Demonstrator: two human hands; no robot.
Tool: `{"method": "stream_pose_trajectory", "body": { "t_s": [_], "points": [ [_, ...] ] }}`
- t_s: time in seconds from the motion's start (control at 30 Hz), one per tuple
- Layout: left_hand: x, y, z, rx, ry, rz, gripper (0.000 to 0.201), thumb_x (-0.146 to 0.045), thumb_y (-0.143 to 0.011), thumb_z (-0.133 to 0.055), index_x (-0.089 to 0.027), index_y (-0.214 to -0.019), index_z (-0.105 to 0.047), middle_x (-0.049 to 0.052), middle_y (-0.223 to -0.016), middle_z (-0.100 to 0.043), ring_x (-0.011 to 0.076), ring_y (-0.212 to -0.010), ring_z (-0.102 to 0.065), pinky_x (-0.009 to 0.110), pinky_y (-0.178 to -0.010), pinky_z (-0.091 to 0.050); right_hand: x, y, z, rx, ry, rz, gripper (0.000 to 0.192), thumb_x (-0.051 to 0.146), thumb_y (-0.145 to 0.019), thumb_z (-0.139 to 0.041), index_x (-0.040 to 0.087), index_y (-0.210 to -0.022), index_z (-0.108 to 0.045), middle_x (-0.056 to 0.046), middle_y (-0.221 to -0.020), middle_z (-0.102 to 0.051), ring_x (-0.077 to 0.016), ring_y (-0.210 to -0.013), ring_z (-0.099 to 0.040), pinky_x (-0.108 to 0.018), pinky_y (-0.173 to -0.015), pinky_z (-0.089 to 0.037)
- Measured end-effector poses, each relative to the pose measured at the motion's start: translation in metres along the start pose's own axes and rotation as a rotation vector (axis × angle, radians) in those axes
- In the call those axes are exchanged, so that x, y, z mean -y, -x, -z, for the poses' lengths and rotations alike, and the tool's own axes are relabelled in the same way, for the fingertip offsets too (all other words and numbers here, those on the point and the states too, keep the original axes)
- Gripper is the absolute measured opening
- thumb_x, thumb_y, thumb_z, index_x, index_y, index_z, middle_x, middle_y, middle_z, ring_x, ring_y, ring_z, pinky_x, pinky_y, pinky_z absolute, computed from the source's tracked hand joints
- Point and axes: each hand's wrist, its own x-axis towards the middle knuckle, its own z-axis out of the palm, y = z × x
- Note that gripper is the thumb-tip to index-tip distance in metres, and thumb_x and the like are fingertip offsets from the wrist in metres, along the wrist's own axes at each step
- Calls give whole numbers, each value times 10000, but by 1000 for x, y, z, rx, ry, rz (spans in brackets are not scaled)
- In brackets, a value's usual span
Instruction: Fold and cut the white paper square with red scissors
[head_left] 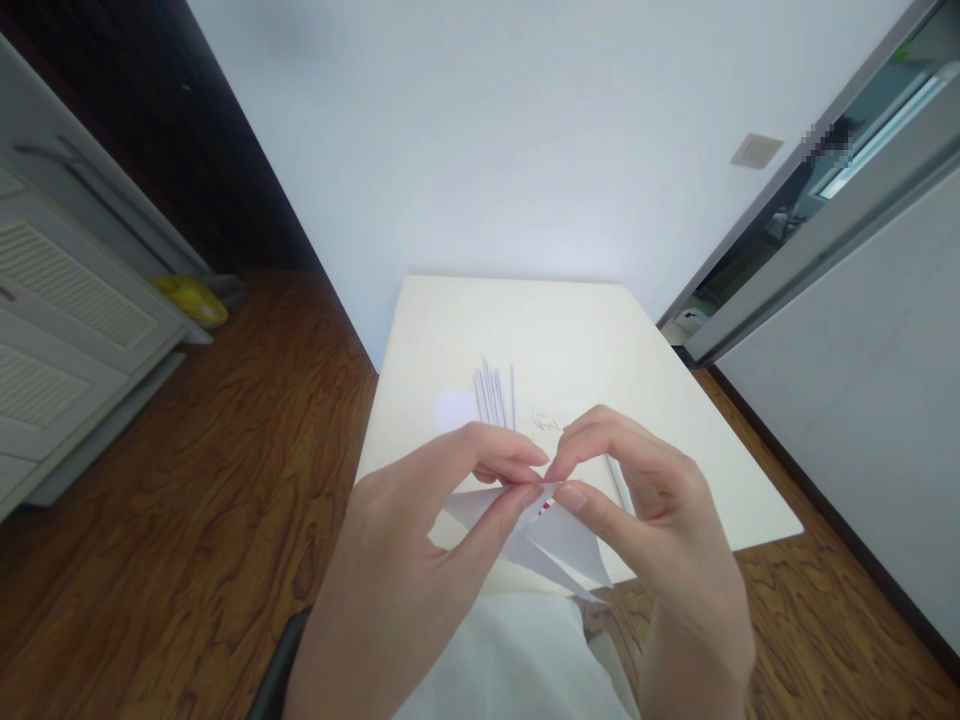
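Observation:
My left hand and my right hand meet over the near edge of a cream table. Both pinch a folded white paper piece between thumbs and fingertips; its pointed flaps hang down towards my lap, and a bit of red print shows near the fold. Just beyond my fingers, several thin rolled paper sticks lie side by side on the table. A small white paper square lies to their left.
A small faint pencil mark or scrap lies on the table. White cabinets stand at the left with a yellow object on the wooden floor. A white wall is behind the table, a doorway at right.

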Motion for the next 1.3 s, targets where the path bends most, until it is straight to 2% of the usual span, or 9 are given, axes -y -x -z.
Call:
{"method": "stream_pose_trajectory", "body": {
  "t_s": [0.53,0.73,0.87,1.3],
  "points": [
    [0,-1,2,15,8,3,232,-111,-755,-689,-304,-875,-647,-132,-791,-697,47,-704,-640,113,-684,-488,0,1,-2,-28,-23,-1,154,210,-903,-580,196,-757,-626,13,-762,-597,-138,-761,-556,-299,-721,-411],
    [-1,1,0,-18,-24,6,218,-131,-757,-692,-305,-877,-640,-124,-788,-692,57,-676,-635,132,-693,-500,2,2,-2,-22,32,-1,51,176,-847,-644,204,-808,-629,19,-807,-602,-142,-793,-571,-300,-735,-420],
    [-1,-1,-1,-19,-29,2,217,-139,-761,-689,-308,-886,-636,-122,-791,-692,64,-680,-636,146,-702,-505,2,1,-4,-47,76,5,69,165,-838,-657,208,-794,-625,24,-798,-598,-139,-782,-573,-295,-713,-424],
    [-1,-1,-1,1,-17,10,210,-131,-772,-666,-300,-894,-643,-92,-790,-695,94,-688,-643,194,-705,-524,1,1,-2,-15,64,-5,54,168,-830,-677,205,-807,-646,7,-795,-613,-150,-774,-578,-297,-724,-433]
  ]
}}
